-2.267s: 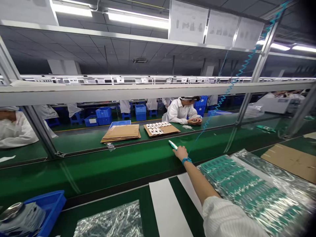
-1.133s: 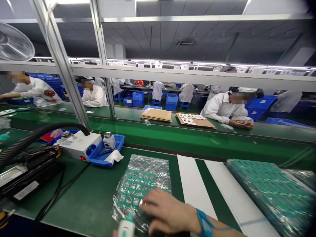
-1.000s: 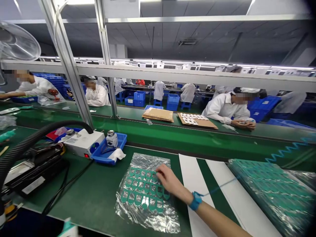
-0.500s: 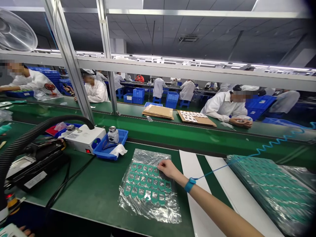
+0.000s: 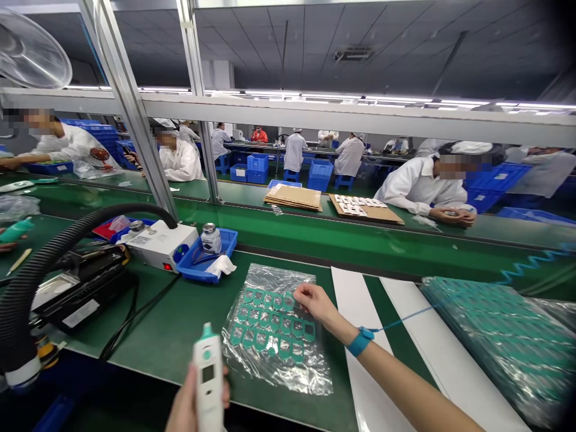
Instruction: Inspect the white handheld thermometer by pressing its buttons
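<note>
My left hand (image 5: 194,405) rises from the bottom edge and grips a white handheld device (image 5: 207,378), which has a teal tip and a small dark screen. A clear plastic bag (image 5: 276,354) lies flat on the green bench, holding a teal sheet of repeated cut-out shapes (image 5: 270,324). My right hand (image 5: 315,303) rests its fingertips on the bag by the sheet's upper right corner. A blue wrist strap (image 5: 360,342) circles my right wrist.
Left of the bag stand a blue tray (image 5: 207,264) with a small bottle and tissue, a white unit (image 5: 159,243), and a black machine with a thick hose (image 5: 81,294). White strips and a large bagged stack of teal sheets (image 5: 499,342) lie to the right.
My left hand has moved from the bottom left corner to the bottom centre, lifting the device upright. My right hand has shifted slightly right along the bag's top edge.
</note>
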Motion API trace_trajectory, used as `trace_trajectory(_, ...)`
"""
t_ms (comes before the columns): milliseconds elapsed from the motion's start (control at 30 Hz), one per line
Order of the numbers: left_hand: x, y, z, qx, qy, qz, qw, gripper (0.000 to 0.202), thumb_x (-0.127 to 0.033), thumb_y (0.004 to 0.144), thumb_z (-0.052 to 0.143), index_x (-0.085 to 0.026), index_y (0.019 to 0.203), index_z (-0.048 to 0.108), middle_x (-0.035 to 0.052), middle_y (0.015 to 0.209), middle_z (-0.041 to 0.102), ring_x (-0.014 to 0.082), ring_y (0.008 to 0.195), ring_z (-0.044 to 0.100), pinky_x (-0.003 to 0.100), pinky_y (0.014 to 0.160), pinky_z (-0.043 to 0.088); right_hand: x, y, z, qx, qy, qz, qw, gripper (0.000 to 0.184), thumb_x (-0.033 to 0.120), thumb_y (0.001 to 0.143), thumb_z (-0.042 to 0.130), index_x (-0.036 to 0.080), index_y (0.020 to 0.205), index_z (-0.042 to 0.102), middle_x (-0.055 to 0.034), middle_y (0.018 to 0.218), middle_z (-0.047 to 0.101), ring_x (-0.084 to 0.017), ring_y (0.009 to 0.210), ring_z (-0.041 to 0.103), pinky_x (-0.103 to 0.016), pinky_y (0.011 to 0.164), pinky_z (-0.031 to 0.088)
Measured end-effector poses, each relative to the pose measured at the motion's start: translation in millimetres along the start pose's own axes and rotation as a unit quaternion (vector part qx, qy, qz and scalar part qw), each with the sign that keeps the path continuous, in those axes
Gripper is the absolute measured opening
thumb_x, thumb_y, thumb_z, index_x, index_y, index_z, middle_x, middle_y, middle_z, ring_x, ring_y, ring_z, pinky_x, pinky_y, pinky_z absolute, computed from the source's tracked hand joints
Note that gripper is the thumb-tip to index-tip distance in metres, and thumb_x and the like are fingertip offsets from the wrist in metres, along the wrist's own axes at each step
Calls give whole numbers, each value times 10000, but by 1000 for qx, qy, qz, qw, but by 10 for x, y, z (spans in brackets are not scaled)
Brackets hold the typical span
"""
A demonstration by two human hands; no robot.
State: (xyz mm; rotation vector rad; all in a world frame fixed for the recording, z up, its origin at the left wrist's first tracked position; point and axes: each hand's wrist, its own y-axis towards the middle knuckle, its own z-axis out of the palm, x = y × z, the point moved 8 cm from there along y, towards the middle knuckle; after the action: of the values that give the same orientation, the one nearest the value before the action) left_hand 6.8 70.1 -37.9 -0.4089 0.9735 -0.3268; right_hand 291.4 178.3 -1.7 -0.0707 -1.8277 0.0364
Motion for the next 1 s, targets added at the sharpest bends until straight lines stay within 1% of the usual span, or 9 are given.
trace_trajectory(67, 201, 35, 501, 68, 6, -40, 997, 518, -616, 777, 558, -110, 849, 643, 38, 540, 627, 135, 486, 536, 234, 489, 430, 173, -175, 57, 24, 43, -15, 999, 357, 508, 747, 627, 195, 650, 486, 44, 556, 438, -97, 492, 401, -226, 472, 321)
trace_trajectory(133, 343, 53, 880, 97, 14, -66, 993, 490, -601, 810, 527, -122, 855, 621, 25, 529, 614, 113, 446, 503, 221, 459, 393, 354, -379, 121, 55, 79, -32, 995, 352, 491, 761, 650, 185, 664, 506, 46, 576, 439, -91, 505, 394, -223, 481, 315)
trace_trajectory(200, 451, 71, 1137, 113, 33, -84, 990, 483, -610, 817, 506, -135, 810, 589, 20, 503, 598, 106, 424, 488, 215, 446, 368, 490, -570, 163, 77, 87, -46, 992, 340, 474, 780, 659, 175, 684, 529, 41, 603, 453, -90, 527, 390, -219, 489, 306)
trace_trajectory(300, 549, 93, 1352, 136, 53, -87, 985, 472, -630, 818, 489, -161, 811, 545, 10, 501, 591, 113, 437, 497, 221, 460, 365, 578, -765, 164, 85, 88, -65, 990, 312, 440, 820, 640, 167, 705, 540, 29, 654, 482, -99, 585, 411, -220, 527, 322)
trace_trajectory(533, 622, 83, 1468, 138, 79, -78, 984, 492, -658, 808, 473, -170, 851, 517, -7, 524, 588, 119, 474, 513, 238, 494, 383, 511, -861, 81, 72, 75, -80, 991, 262, 386, 858, 613, 170, 727, 544, 13, 715, 521, -121, 661, 477, -229, 600, 377)
trace_trajectory(633, 645, 91, 1437, 124, 88, -79, 985, 500, -662, 804, 476, -166, 860, 516, -16, 515, 578, 108, 460, 495, 233, 487, 376, 511, -876, 87, 74, 69, -82, 992, 251, 368, 861, 607, 173, 720, 536, 18, 704, 516, -118, 650, 473, -226, 592, 377)
trace_trajectory(733, 673, 101, 1393, 109, 107, -85, 985, 499, -663, 801, 480, -170, 867, 515, -20, 517, 578, 111, 456, 489, 238, 484, 379, 506, -899, 83, 56, 60, -77, 994, 233, 331, 866, 594, 174, 706, 529, 18, 693, 520, -118, 640, 480, -228, 582, 377)
trace_trajectory(867, 665, 96, 1390, 112, 142, -71, 981, 503, -665, 808, 459, -166, 818, 521, -9, 519, 579, 130, 479, 517, 260, 519, 410, 439, -920, 61, 22, 56, -64, 996, 213, 295, 835, 618, 177, 683, 527, 22, 661, 519, -120, 609, 475, -236, 559, 371)
trace_trajectory(1000, 684, 73, 1380, 120, 160, -83, 976, 535, -683, 800, 443, -160, 861, 537, 6, 520, 597, 130, 462, 511, 248, 490, 394, 306, -919, 38, -1, 94, -44, 995, 236, 321, 781, 685, 192, 703, 504, 32, 655, 511, -122, 595, 476, -246, 556, 367)
